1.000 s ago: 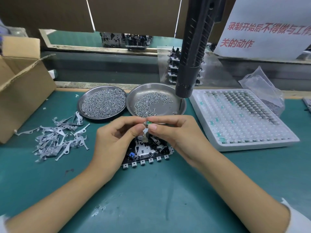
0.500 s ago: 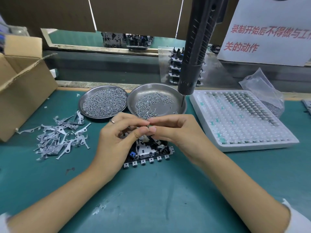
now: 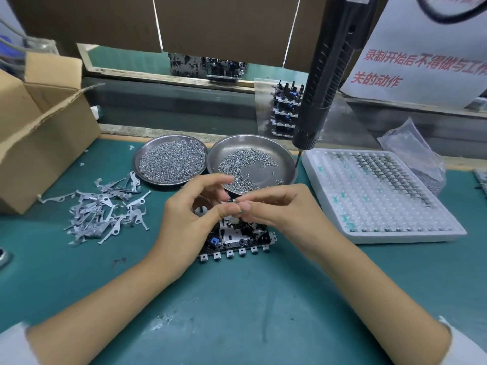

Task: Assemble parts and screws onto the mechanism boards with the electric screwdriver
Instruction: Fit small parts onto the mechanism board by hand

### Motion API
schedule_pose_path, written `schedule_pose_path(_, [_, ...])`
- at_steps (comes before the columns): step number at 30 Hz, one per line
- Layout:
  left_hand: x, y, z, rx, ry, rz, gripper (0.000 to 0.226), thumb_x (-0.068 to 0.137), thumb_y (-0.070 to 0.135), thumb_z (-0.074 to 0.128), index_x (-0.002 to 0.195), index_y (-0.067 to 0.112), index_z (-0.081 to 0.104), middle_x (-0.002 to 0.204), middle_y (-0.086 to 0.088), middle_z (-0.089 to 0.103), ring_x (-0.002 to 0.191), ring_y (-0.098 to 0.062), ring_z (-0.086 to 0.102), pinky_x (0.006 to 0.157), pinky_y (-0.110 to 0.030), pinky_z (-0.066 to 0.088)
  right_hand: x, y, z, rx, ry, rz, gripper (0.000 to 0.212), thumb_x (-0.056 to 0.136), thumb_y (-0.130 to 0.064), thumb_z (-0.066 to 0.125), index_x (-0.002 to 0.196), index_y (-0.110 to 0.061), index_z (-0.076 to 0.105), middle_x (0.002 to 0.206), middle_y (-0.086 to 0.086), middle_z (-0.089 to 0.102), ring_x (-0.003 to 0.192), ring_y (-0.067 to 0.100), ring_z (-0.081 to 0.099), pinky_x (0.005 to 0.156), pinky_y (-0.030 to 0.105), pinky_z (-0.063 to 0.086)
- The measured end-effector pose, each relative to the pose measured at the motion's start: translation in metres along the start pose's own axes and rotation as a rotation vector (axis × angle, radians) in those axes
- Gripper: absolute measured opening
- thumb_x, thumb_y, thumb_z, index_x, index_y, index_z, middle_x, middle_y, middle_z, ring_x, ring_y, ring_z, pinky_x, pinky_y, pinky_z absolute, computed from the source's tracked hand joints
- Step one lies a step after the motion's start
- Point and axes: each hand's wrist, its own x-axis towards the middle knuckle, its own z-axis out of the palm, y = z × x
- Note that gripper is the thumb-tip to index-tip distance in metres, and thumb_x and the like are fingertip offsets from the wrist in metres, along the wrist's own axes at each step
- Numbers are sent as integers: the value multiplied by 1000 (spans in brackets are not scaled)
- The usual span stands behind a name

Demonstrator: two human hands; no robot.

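On the green bench mat [image 3: 237, 312], loose stamped metal levers [image 3: 105, 209] lie at left, before two steel dishes of screws [image 3: 171, 162]. At centre, the left hand [image 3: 184, 222] and right hand [image 3: 284, 214] meet fingertip to fingertip, pinching one small part just above the black mechanism board [image 3: 237, 238], which rests flat on the mat. The electric screwdriver [image 3: 324, 83] hangs unheld above the right dish [image 3: 284, 156], beside a white parts tray [image 3: 382, 196].

On my green bench mat [image 3: 237, 312] lie the mechanism board [image 3: 237, 241] at center, two screw dishes [image 3: 170, 160] at twelve o'clock, loose metal levers [image 3: 105, 212] at nine, a cardboard box [image 3: 39, 143] at ten, and a white parts tray [image 3: 379, 193] at two.
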Motion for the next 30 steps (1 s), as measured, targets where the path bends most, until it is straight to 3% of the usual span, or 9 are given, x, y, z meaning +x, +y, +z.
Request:
schedule_pose_path(5, [7,6,-9,138,-161,44,35,67,27,75,101,33,65,82,6,63,78,-4,58,76,-16,47,-2,1,-5,-272,-11,-159,15,78,3,73,82,-11,76,80,1,74,72,8,69,69,18,52])
schedule_pose_path(8, [13,10,-17,211,-246,91,38,69,27,76,105,32,64,88,7,64,82,-2,58,80,-15,45,-9,10,-6,-435,23,-287,21,77,7,73,84,-12,77,84,-2,72,80,10,68,77,21,53])
schedule_pose_path(12, [16,17,-22,126,-144,57,17,84,28,65,100,32,67,90,9,68,83,-3,62,78,-17,48,-13,26,-2,-673,6,-480,12,74,3,75,83,-5,77,88,4,71,83,8,65,81,19,48])
schedule_pose_path(16, [6,16,-22,104,-61,3,12,89,32,57,94,33,68,84,10,69,77,1,62,74,-14,48,-15,38,1,-726,-47,-574,10,75,1,73,84,-1,77,90,8,70,83,11,64,82,20,49])
schedule_pose_path(22, [-14,2,-22,195,-74,-94,16,87,31,55,88,29,70,78,14,67,73,-1,60,73,-14,46,-13,46,2,-802,-40,-656,10,76,1,73,85,-2,76,91,9,70,85,14,63,83,23,50])
schedule_pose_path(26, [-14,5,-23,315,-76,-3,22,89,30,55,89,18,72,78,12,67,81,-2,60,78,-13,43,-13,49,1,-821,-22,-662,10,76,0,73,86,-3,76,92,8,70,87,12,62,95,27,47])
schedule_pose_path(30, [-15,8,-22,364,-121,52,16,86,27,61,90,15,72,77,3,65,75,-11,59,74,-26,46,-14,50,2,-833,-30,-659,12,76,1,72,87,-4,76,94,8,70,88,15,64,97,29,46])
